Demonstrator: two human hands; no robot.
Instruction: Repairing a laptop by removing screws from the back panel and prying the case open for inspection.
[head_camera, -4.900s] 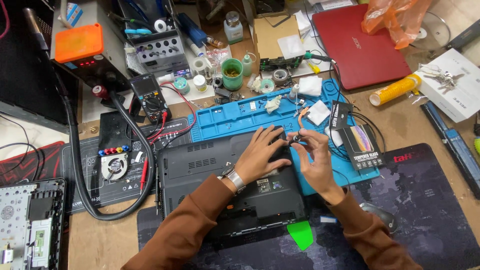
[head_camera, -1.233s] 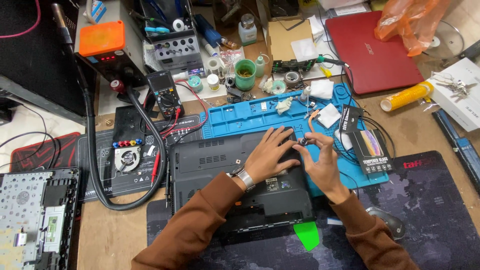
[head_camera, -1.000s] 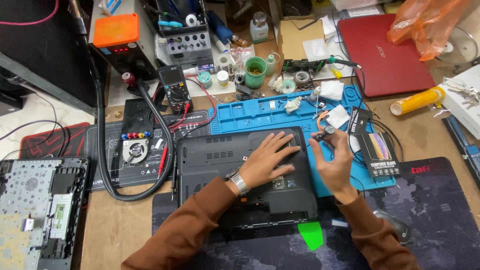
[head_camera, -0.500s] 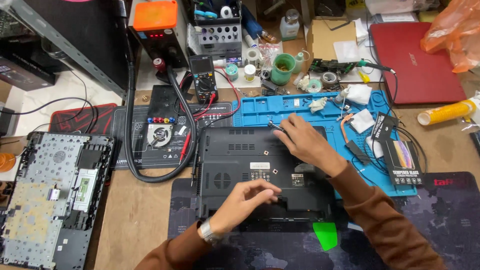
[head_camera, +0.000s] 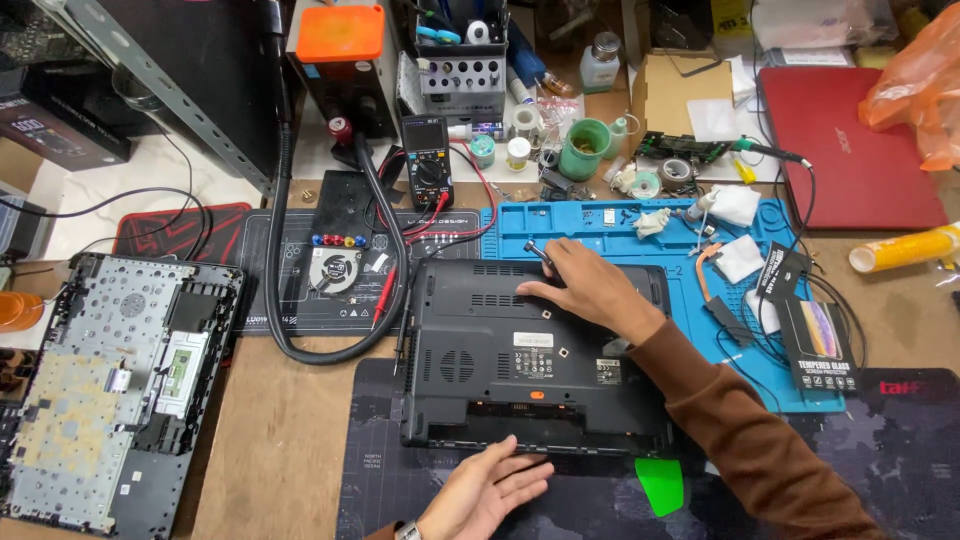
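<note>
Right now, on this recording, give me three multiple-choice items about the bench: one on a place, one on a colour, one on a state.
1. Where does the right hand rest?
A. on the far edge of the upturned black laptop base
B. on the red laptop
C. on the multimeter

2. What colour is the flat plastic pick lying on the dark desk mat near the base's front edge?
A. orange
B. green
C. white

3. How is the left hand held?
A. fist closed on a screwdriver
B. pinching a cable
C. open, palm up, holding nothing

Answers:
1 A: its fingers lie on the base's back edge, by the blue work mat.
2 B: the pick is bright green.
3 C: its fingers are spread and nothing lies in them, just below the base's front edge.
</note>
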